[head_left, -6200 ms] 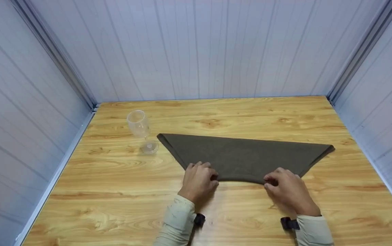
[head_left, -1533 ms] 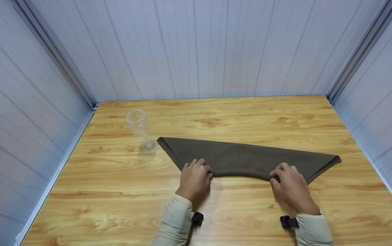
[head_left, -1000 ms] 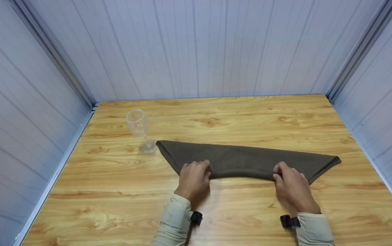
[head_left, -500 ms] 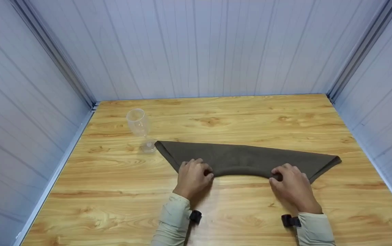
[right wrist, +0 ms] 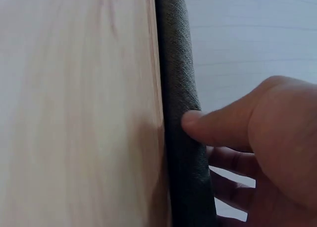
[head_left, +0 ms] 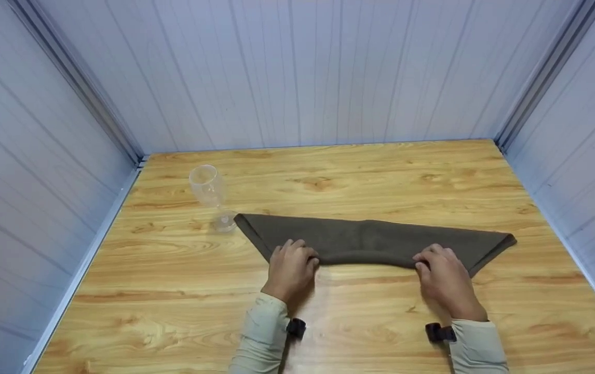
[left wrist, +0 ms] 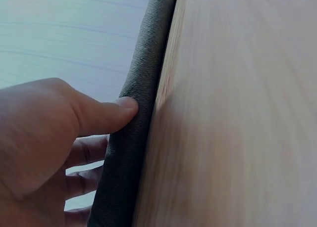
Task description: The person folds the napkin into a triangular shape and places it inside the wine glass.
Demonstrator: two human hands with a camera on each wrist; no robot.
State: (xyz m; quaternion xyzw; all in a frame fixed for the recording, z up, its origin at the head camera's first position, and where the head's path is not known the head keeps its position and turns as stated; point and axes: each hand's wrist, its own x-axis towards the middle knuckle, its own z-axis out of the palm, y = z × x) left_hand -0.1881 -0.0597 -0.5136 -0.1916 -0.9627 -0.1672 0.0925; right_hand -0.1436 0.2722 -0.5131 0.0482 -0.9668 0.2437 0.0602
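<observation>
Since the first look a few seconds back, the dark cloth (head_left: 339,236) has become a narrower strip, its far edge sitting closer to the person, and its three o'clock tip lies lower. Both grips are pinches: the left hand (head_left: 288,270) and the right hand (head_left: 446,283) each hold the rolled near edge (head_left: 365,256) between thumb and fingers, at about eight and four o'clock of the cloth's middle. Between them the roll bows slightly toward twelve, and the far edge puckers near its middle; if one hand turns faster than the other, I'd expect that pucker to set into a crease and the roll to skew. The cloth lies mid-table, and at its ten o'clock a clear stemmed glass (head_left: 206,186) stands on the wooden table (head_left: 173,301). The cloth's tip meets or overlaps its foot, so a sideways shove toward nine could knock it over.
</observation>
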